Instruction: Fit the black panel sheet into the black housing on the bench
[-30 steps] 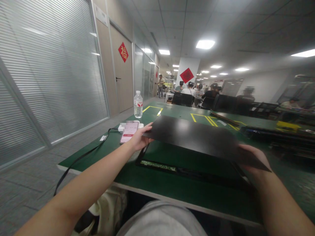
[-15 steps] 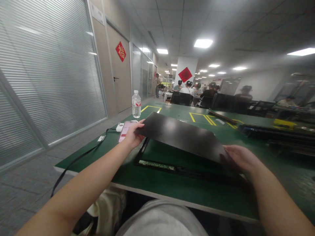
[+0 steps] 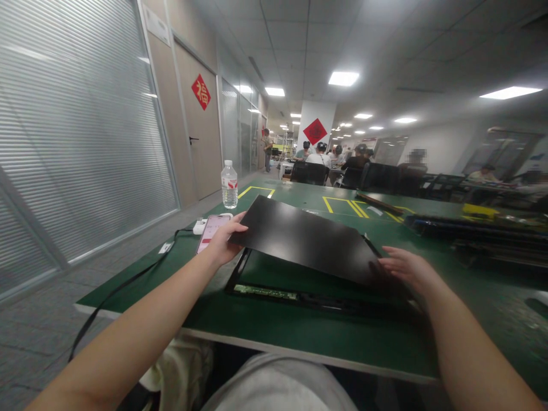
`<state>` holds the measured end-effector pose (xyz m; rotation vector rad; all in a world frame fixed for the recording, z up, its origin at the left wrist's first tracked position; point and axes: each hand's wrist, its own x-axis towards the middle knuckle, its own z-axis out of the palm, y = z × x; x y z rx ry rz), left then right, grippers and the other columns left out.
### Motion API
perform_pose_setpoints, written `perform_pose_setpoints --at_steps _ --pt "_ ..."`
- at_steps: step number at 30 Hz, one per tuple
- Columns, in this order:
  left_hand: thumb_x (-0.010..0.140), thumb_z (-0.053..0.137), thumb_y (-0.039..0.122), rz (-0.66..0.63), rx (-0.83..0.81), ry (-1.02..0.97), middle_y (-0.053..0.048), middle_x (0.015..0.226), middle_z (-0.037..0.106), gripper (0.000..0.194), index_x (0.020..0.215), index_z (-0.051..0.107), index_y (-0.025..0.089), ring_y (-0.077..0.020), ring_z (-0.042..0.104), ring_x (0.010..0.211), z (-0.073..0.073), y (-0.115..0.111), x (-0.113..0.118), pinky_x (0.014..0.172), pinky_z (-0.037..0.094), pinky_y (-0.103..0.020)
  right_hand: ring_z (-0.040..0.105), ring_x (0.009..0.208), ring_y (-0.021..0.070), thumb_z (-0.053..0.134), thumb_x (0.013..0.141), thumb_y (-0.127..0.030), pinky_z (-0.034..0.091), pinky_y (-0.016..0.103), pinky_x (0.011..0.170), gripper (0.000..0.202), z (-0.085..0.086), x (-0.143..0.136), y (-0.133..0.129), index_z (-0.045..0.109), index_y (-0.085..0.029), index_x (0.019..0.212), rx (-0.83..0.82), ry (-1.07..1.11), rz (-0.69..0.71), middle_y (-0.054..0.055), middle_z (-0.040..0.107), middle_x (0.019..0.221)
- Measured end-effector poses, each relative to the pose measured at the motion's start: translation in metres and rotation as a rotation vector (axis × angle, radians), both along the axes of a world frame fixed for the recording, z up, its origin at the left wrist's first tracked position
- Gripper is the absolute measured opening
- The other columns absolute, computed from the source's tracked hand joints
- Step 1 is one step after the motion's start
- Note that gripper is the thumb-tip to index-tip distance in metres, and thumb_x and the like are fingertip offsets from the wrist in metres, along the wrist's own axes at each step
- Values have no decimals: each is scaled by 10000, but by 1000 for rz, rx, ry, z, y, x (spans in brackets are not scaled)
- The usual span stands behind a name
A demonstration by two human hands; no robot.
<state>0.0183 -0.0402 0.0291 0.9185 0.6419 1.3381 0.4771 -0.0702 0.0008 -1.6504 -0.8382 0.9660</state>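
A thin, dark, glossy flat panel is held tilted over the table, its left side raised and its right side lower. My left hand grips the panel's left corner, thumb on top and fingers beneath. At the panel's right edge is my right hand, its fingers stretched out; whether they touch the edge I cannot tell. Under the panel lies a black rectangular frame, partly covered. A green circuit strip runs along the frame's near side.
On the green table, a phone and white plug with a black cable lie left. A water bottle stands behind them. Dark long parts and a yellow object lie right. People sit at tables farther back.
My right hand has loosened from the panel's right edge, its fingers now spread. The left hand keeps its grip. The whole view has shifted slightly.
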Motion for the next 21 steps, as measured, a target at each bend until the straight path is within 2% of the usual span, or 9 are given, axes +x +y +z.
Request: perform_pose_setpoints --at_steps 8,14,21 --pt "457 559 61 58 -40 -7 -54 898 707 626 1074 635 127 -219 671 710 -4 6 3 608 540 -317 531 506 126 590 791 -236 355 195 437 356 6 -10 -3 676 -133 1120 -31 -144 -81 126 753 743" --pt "456 547 46 101 -110 -12 -34 858 681 548 989 595 167 -225 672 711 -15 10 9 543 504 -292 510 508 126 605 785 -228 344 196 429 268 3 -5 -1 675 -138 1028 -21 -169 -133 127 749 728" --pt "451 548 43 92 -153 28 -22 888 672 624 1055 547 201 -211 660 647 -19 9 14 482 471 -282 518 523 127 605 772 -216 351 199 426 198 5 -4 -5 682 -149 941 -12 -185 -193 129 751 743"
